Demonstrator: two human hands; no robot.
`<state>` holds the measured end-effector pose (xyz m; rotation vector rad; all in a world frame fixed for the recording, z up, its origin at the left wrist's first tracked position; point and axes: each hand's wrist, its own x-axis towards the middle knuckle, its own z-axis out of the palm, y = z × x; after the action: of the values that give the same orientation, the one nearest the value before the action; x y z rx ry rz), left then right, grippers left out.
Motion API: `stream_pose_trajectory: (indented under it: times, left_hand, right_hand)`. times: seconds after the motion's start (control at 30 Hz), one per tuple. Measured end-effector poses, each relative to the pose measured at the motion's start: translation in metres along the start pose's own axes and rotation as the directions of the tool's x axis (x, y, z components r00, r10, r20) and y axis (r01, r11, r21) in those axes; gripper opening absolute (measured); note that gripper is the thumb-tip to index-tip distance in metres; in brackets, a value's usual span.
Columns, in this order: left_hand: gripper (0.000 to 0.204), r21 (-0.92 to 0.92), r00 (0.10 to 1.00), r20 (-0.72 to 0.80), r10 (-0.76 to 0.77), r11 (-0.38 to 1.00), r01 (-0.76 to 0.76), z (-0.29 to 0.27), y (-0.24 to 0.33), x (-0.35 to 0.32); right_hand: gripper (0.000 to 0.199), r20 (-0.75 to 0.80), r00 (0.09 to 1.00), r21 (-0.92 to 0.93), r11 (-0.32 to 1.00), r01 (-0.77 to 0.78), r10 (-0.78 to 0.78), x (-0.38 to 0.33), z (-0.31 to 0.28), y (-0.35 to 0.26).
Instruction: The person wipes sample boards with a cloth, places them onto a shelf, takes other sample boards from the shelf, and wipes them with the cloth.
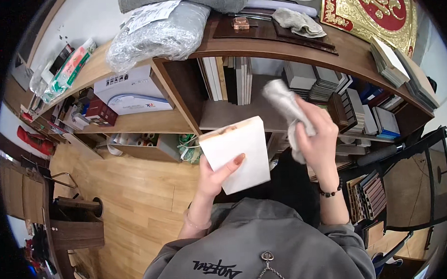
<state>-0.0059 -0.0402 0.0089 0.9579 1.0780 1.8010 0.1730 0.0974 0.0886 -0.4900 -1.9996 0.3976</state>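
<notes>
In front of my chest, my left hand (216,174) grips a white rectangular slab (240,156), tilted, with a tan upper edge. My thumb lies across its face, while the fingers behind it are hidden. To the right of the slab and apart from it, my right hand (317,130) is closed around a crumpled whitish cloth (281,99). Part of the cloth hangs below my fingers.
Ahead stands a brown shelf unit (182,99) holding upright boards (238,79) and stacked sample pieces (325,80). On top lie a plastic-wrapped parcel (159,35), a grey rag (298,22) and a gold-red panel (375,8). A mesh chair (415,181) stands right.
</notes>
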Motion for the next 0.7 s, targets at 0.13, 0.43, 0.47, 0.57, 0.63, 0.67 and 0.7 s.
stream_pose_trajectory:
  times: [0.13,0.43,0.47,0.57,0.63,0.67,0.7]
  left_hand:
    - [0.044,0.735,0.934,0.030,0.355,0.626,-0.261,0.030,0.000,0.008]
    - [0.033,0.622,0.930,0.000,0.367,0.728,-0.287,0.031,0.004,-0.002]
    - [0.037,0.686,0.911,0.033,0.410,0.654,-0.319,0.027,0.004,0.002]
    - [0.048,0.791,0.875,0.122,0.468,0.486,-0.370,0.027,0.009,-0.001]
    - [0.047,0.708,0.894,0.053,0.445,0.615,-0.348,0.029,0.012,0.000]
    - [0.047,0.660,0.903,0.019,0.429,0.673,-0.333,0.030,0.014,0.001]
    - [0.047,0.657,0.905,0.026,0.425,0.675,-0.336,0.031,0.014,0.001]
  right_hand:
    - [0.041,0.016,0.989,-0.032,0.989,0.146,-0.146,-0.002,0.008,-0.026]
    - [0.037,-0.128,0.982,-0.127,0.984,0.125,-0.141,0.007,0.002,-0.006]
    - [0.037,-0.106,0.952,-0.031,0.957,0.287,-0.289,0.002,0.004,-0.018]
    - [0.038,-0.068,0.913,0.012,0.915,0.403,-0.401,-0.005,0.013,-0.023]
    - [0.039,-0.010,0.928,-0.084,0.925,0.371,-0.374,0.000,0.022,-0.009]
    - [0.039,-0.012,0.929,-0.092,0.926,0.366,-0.369,-0.002,0.018,-0.006]
    - [0.040,-0.084,0.950,-0.112,0.950,0.291,-0.301,-0.003,0.011,-0.002]
